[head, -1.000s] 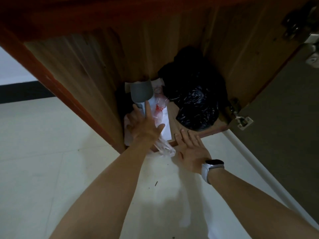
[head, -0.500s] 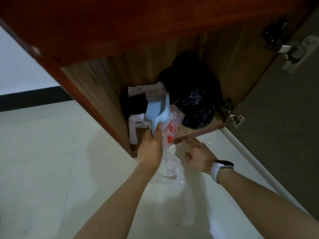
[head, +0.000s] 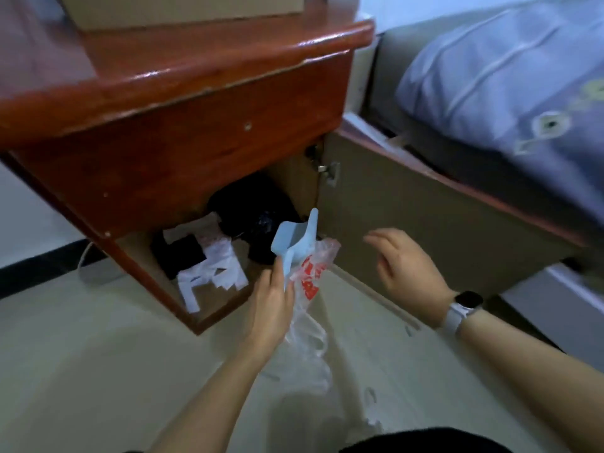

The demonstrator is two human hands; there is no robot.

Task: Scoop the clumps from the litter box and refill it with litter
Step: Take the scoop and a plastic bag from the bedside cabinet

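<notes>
My left hand [head: 273, 305] grips the handle of a light blue litter scoop [head: 295, 243], together with a thin clear plastic bag [head: 310, 308] printed in red that hangs down toward the floor. The scoop's bowl points up, just outside the open cabinet [head: 183, 125]. My right hand [head: 403, 259], with a watch on its wrist, hovers to the right of the scoop, fingers spread and holding nothing, in front of the open cabinet door [head: 434, 223]. No litter box is in view.
Inside the red-brown wooden cabinet sit a black bag [head: 251, 210] and white plastic bags [head: 212, 269] on the shelf. A cardboard box [head: 183, 9] stands on top. A bed with blue-grey bedding [head: 510, 70] lies to the right. The floor [head: 81, 354] is pale tile.
My left hand has drawn the scoop and the plastic bag out of the cabinet. My right hand rose off the floor toward the door. The view has pulled back and up.
</notes>
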